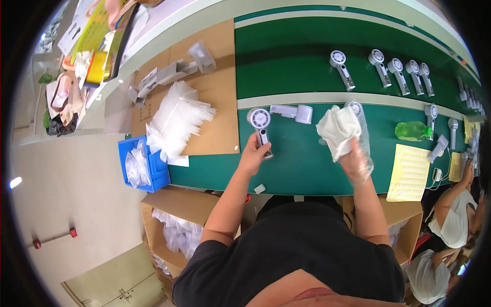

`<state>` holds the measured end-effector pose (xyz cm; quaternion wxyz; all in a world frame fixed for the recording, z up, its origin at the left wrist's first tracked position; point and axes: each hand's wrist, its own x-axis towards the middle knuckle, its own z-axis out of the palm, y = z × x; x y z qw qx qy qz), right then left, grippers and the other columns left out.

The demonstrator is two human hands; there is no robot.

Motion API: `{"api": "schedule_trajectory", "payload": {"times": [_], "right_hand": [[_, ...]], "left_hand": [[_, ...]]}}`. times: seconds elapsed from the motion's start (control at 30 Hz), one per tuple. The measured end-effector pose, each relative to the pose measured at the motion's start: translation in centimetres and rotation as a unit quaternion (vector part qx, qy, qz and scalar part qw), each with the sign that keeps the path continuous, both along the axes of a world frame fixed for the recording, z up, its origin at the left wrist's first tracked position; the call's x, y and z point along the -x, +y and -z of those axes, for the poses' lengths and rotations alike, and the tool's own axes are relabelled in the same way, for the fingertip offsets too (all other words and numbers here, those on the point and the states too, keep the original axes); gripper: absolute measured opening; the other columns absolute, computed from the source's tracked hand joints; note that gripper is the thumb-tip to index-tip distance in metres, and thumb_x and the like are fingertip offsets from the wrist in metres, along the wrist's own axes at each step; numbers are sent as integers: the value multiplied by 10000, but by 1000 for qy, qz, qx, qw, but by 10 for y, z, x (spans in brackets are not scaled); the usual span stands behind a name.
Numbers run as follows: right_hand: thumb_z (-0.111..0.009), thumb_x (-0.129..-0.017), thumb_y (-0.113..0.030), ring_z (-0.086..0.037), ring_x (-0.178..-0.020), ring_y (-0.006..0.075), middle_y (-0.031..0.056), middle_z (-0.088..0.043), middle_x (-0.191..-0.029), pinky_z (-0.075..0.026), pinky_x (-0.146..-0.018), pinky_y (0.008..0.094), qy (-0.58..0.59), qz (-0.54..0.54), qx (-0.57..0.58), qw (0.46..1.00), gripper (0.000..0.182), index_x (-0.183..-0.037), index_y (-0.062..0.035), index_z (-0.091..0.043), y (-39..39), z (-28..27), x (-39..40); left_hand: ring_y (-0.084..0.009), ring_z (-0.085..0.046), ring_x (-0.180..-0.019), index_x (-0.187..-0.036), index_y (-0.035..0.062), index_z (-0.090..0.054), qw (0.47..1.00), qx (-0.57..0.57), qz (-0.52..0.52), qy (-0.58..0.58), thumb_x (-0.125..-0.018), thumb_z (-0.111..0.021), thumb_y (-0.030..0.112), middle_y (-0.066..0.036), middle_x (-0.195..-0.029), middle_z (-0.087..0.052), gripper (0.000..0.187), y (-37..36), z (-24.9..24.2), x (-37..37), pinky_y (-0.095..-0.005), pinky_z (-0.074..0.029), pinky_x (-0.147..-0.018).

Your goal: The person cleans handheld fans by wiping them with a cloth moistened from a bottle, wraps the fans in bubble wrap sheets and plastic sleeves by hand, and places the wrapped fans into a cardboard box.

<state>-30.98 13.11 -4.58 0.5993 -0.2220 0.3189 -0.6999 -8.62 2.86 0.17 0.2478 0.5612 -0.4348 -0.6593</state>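
My left hand (253, 155) is wrapped round the handle of a grey handheld fan (259, 118), its round grille facing up over the green table. In my right hand (354, 162) is a white cloth (338, 129), bunched at the fingers. A clear plastic bag (365, 135) hangs along that hand and wrist, and a round fan head (354, 106) shows at its top. Between the hands, just beyond the held fan, a grey-white fan part (294, 112) lies on the table.
Several handheld fans (378, 62) lie along the raised green strip. Right of me are a green bottle (409, 131) and a yellow sheet (407, 174). A stack of white sleeves (179, 120) rests on cardboard at left, beside a blue bin (158, 176). Co-workers (452, 220) sit at right.
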Motion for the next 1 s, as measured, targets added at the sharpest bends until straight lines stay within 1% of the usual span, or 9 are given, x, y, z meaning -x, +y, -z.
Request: {"api": "schedule_trajectory", "payload": {"times": [0.17, 0.2, 0.33, 0.47, 0.57, 0.7, 0.83, 0.9, 1.0], "right_hand": [[-487, -714, -194, -427, -1031, 342, 191, -351, -1235, -328, -901, 382, 664, 36, 172, 727, 489, -1164, -35, -380, -39, -31, -63], [-507, -678, -168, -455, -988, 367, 202, -365, -1219, -348, -879, 391, 687, 60, 200, 696, 468, -1124, -42, -441, -48, -40, -80], [-503, -657, -128, -502, -921, 343, 158, -514, -1065, -389, -821, 373, 588, 34, 171, 790, 356, -996, -33, -555, -73, -63, -99], [-511, -686, -123, -540, -853, 266, 91, -578, -948, -426, -750, 336, 680, -76, 340, 645, 272, -944, -117, -597, -74, -60, -118], [-506, -722, -159, -558, -788, 235, 74, -589, -879, -452, -696, 332, 671, -171, 199, 694, 195, -884, -112, -605, -76, -59, -122], [-455, -827, -272, -582, -758, 162, 79, -582, -891, -476, -656, 280, -49, -127, -165, 977, 310, -961, -2, -530, -76, -40, -140], [-432, -838, -316, -559, -818, 163, 83, -570, -888, -461, -688, 286, -25, 5, -138, 990, 368, -996, 11, -494, -61, -24, -173], [-357, -869, -352, -514, -701, 157, 81, -551, -814, -425, -629, 310, 200, -112, -214, 949, 376, -911, -13, -514, -47, -34, -193], [-440, -846, -340, -521, -695, 135, 55, -559, -866, -435, -616, 285, 169, -256, -224, 925, 359, -968, -13, -522, -49, -9, -188]], "left_hand": [[-104, -503, -761, -1160, 78, -315, 983, -32, 177, 35, -742, -562, 82, -44, -862, -497, 485, 30, -35, -17, -241, -438, -596], [-107, -498, -704, -1144, 40, -316, 974, 144, 162, 63, -686, -604, 67, -29, -792, -495, 542, 47, -26, -9, -236, -417, -593], [-167, -503, -669, -1100, 20, -358, 959, 117, 240, -90, -625, -589, 49, -63, -737, -497, 529, 46, -44, -33, -288, -415, -619], [-165, -493, -677, -1033, 27, -448, 929, 115, 323, -137, -575, -569, 51, -81, -714, -494, 474, 29, -44, -73, -286, -414, -616], [-163, -511, -715, -1003, 6, -474, 892, 141, 401, -155, -606, -552, 30, -84, -754, -518, 405, 21, -47, -89, -273, -412, -648], [-116, -503, -724, -978, 14, -466, 962, 83, 260, 16, -621, -552, 3, -30, -785, -510, 367, 26, -32, -89, -240, -416, -652], [-105, -508, -658, -936, 23, -476, 987, -35, 157, 24, -683, -564, 53, -27, -732, -516, 270, 27, -24, -82, -233, -409, -522], [-107, -510, -659, -918, 23, -489, 991, -58, 91, 82, -699, -557, 45, -35, -749, -530, 230, 27, -20, -84, -233, -404, -511], [-116, -532, -682, -947, 48, -515, 944, -204, 207, 156, -697, -557, 36, -43, -815, -549, 253, 14, -5, -109, -228, -424, -550]]}}
